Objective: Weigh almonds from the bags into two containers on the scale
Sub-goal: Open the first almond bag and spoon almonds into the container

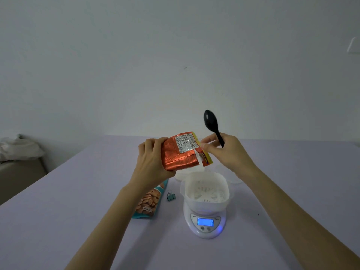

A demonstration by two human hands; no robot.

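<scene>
Above the scale (display reading 0), the left hand grips an orange bag, while the right hand pinches its corner and holds a black spoon. A white container sits on the scale.

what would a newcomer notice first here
The orange foil bag held up at centre draws the eye first: the left hand grips its side while the right hand pinches its right end and also holds a black spoon pointing up. Right below, a white perforated container sits on a digital scale whose lit blue display reads 0. A teal almond bag lies flat on the table left of the scale.
</scene>
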